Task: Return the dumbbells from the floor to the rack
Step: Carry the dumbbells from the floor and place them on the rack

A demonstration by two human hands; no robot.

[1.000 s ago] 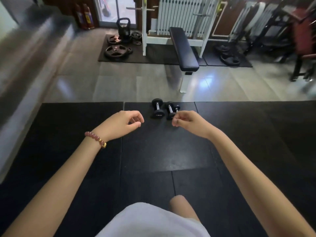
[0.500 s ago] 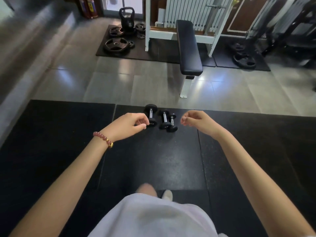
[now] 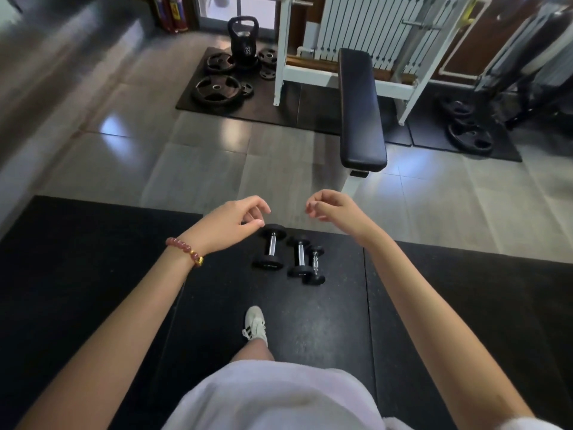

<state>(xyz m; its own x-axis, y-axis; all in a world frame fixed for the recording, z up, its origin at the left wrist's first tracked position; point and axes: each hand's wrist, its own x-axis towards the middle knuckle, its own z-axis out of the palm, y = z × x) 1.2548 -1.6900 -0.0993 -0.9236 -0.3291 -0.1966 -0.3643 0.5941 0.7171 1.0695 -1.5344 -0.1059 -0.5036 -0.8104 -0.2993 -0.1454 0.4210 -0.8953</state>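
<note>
Three small black dumbbells with chrome handles lie side by side on the black rubber mat (image 3: 93, 274): the left dumbbell (image 3: 270, 247), the middle dumbbell (image 3: 299, 256) and the smallest right dumbbell (image 3: 315, 265). My left hand (image 3: 229, 221), with a bead bracelet on the wrist, hangs above and just left of them, fingers loosely curled and empty. My right hand (image 3: 333, 211) hangs above and to their right, also loosely curled and empty. Neither hand touches a dumbbell. No dumbbell rack is in sight.
A black padded bench (image 3: 359, 110) on a white frame stands ahead on the grey tile floor. Weight plates (image 3: 217, 88) and a kettlebell (image 3: 243, 35) sit on a mat at the back left, more plates (image 3: 469, 138) at the back right. My foot in a white shoe (image 3: 255, 325) is below the dumbbells.
I have walked closer: the dumbbells now sit lower in view, below my hands instead of level with them. My foot has stepped forward. Both hands stay empty.
</note>
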